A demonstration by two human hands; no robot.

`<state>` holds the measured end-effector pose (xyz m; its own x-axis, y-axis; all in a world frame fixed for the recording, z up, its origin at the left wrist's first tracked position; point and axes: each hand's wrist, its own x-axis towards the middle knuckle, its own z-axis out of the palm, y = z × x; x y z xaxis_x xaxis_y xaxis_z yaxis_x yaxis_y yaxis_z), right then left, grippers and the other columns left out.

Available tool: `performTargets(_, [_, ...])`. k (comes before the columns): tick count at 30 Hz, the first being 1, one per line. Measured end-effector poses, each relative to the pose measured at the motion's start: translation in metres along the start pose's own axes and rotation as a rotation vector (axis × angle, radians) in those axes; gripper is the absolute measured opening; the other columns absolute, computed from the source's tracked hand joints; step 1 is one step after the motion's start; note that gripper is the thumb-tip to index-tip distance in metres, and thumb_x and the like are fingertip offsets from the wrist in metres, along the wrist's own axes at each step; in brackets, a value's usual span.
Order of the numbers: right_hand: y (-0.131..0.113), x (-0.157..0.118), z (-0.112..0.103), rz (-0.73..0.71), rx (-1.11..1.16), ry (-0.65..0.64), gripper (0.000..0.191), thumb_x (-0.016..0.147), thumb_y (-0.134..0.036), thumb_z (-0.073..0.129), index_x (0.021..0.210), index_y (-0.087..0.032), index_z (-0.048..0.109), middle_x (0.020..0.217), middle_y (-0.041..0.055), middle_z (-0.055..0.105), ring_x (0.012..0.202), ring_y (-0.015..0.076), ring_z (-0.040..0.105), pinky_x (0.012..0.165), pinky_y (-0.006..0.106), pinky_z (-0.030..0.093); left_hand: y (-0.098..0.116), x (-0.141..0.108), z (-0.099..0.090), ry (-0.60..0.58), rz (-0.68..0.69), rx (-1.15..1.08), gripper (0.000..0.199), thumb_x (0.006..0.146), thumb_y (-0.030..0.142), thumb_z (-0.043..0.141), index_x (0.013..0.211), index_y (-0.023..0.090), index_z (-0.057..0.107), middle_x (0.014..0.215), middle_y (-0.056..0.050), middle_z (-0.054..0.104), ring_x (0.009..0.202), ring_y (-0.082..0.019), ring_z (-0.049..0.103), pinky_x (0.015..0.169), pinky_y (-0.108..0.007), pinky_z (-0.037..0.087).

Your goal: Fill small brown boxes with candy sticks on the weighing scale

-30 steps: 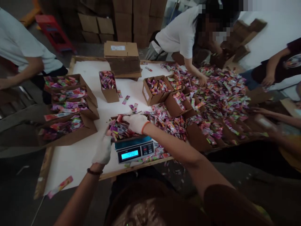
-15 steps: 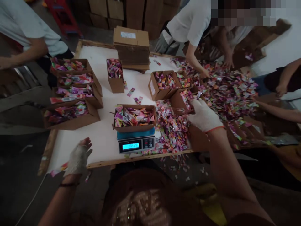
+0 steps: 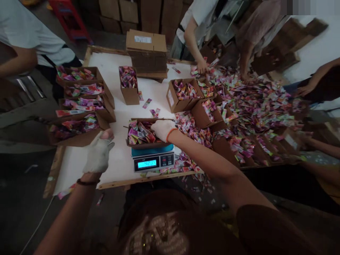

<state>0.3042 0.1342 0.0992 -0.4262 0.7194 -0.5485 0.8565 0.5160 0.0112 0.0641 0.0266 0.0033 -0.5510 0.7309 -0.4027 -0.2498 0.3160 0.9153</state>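
Cardboard carton (image 3: 146,145) on digital scale (image 3: 153,164), presumably so weight registers | right hand (image 3: 164,129) at its sachets (image 3: 141,132), grip I can't tell | left hand (image 3: 97,155) near-left, half-open

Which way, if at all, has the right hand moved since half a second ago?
Yes: the right hand moved left, to the box on the scale.

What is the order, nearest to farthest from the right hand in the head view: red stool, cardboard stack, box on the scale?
1. Box on the scale, under the right hand.
2. Cardboard stack, near the table's far edge.
3. Red stool, beyond the table, leftward.
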Motion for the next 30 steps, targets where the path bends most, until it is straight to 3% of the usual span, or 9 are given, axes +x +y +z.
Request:
performTargets(4, [0.024, -0.036, -0.017, 0.057, 0.085, 0.056, 0.04, 0.114, -0.021, 0.067, 0.144, -0.021, 0.093, 0.151, 0.0206, 0.089, 0.138, 0.0348, 0.086, 0.112, 0.042, 0.069, 0.005, -0.001, 0.019, -0.057, 0.063, -0.031, 0.053, 0.078, 0.051, 0.097, 0.121, 0.026, 0.081, 0.148, -0.015, 0.085, 0.13, -0.033, 0.079, 0.093, -0.037, 0.065])
performTargets(7, [0.061, -0.082, -0.029, 0.211, 0.099, 0.073, 0.034, 0.111, -0.027, 0.07, 0.132, -0.025, 0.095, 0.136, 0.0148, 0.092, 0.125, 0.0332, 0.087, 0.105, 0.043, 0.068, 0.001, 0.0, 0.027, -0.098, 0.066, -0.02, 0.051, 0.078, 0.053, 0.098, 0.119, 0.026, 0.083, 0.146, -0.013, 0.085, 0.125, -0.031, 0.078, 0.087, -0.034, 0.064])
performTargets(10, [0.099, -0.12, -0.03, 0.43, 0.026, -0.038, 0.032, 0.109, -0.023, 0.065, 0.125, -0.023, 0.094, 0.125, 0.0179, 0.09, 0.118, 0.0369, 0.086, 0.099, 0.046, 0.066, -0.003, 0.001, 0.03, -0.119, 0.064, -0.02, 0.048, 0.079, 0.054, 0.098, 0.115, 0.026, 0.084, 0.14, -0.012, 0.086, 0.12, -0.028, 0.077, 0.087, -0.033, 0.063])
performTargets(12, [0.112, -0.13, -0.026, 0.516, -0.001, -0.045, 0.036, 0.109, -0.022, 0.065, 0.136, -0.02, 0.089, 0.138, 0.0228, 0.085, 0.12, 0.04, 0.085, 0.098, 0.049, 0.066, -0.004, 0.002, 0.03, -0.112, 0.057, -0.022, 0.048, 0.079, 0.054, 0.098, 0.115, 0.026, 0.083, 0.14, -0.013, 0.085, 0.121, -0.029, 0.077, 0.089, -0.035, 0.064])
performTargets(14, [0.11, -0.124, -0.02, 0.475, 0.034, 0.054, 0.043, 0.108, -0.023, 0.069, 0.149, -0.019, 0.083, 0.151, 0.0242, 0.079, 0.125, 0.0397, 0.083, 0.101, 0.047, 0.066, -0.003, 0.002, 0.027, -0.092, 0.033, -0.022, 0.046, 0.081, 0.051, 0.096, 0.117, 0.025, 0.082, 0.144, -0.014, 0.085, 0.123, -0.031, 0.078, 0.091, -0.038, 0.065])
performTargets(18, [0.061, -0.072, -0.009, 0.063, 0.239, 0.245, 0.048, 0.111, -0.026, 0.072, 0.158, -0.02, 0.078, 0.16, 0.0181, 0.077, 0.142, 0.0341, 0.077, 0.118, 0.041, 0.062, 0.001, 0.0, 0.021, -0.028, -0.048, 0.01, 0.037, 0.089, 0.041, 0.088, 0.12, 0.022, 0.081, 0.152, -0.016, 0.084, 0.124, -0.029, 0.08, 0.095, -0.037, 0.066])
performTargets(23, [-0.004, -0.008, -0.011, -0.004, 0.29, 0.133, 0.048, 0.116, -0.02, 0.068, 0.163, -0.024, 0.077, 0.149, 0.0148, 0.086, 0.135, 0.0317, 0.081, 0.107, 0.038, 0.062, 0.005, -0.007, 0.019, 0.023, -0.064, 0.044, 0.032, 0.097, 0.039, 0.086, 0.123, 0.021, 0.078, 0.156, -0.019, 0.083, 0.135, -0.032, 0.081, 0.114, -0.046, 0.069])
performTargets(26, [0.005, -0.017, -0.017, 0.006, 0.296, 0.144, 0.038, 0.116, -0.014, 0.062, 0.144, -0.025, 0.086, 0.134, 0.0107, 0.09, 0.126, 0.0274, 0.082, 0.101, 0.033, 0.059, 0.005, -0.009, 0.015, 0.011, -0.043, 0.059, 0.034, 0.101, 0.041, 0.085, 0.125, 0.018, 0.077, 0.159, -0.024, 0.08, 0.14, -0.035, 0.079, 0.128, -0.056, 0.063])
performTargets(30, [0.072, -0.081, -0.017, 0.068, 0.378, 0.294, 0.025, 0.112, -0.018, 0.066, 0.122, -0.025, 0.088, 0.111, 0.0051, 0.088, 0.104, 0.0248, 0.078, 0.092, 0.034, 0.058, -0.005, -0.004, -0.001, 0.047, -0.088, 0.033, 0.032, 0.1, 0.037, 0.082, 0.125, 0.019, 0.075, 0.158, -0.023, 0.08, 0.134, -0.034, 0.078, 0.136, -0.065, 0.056])
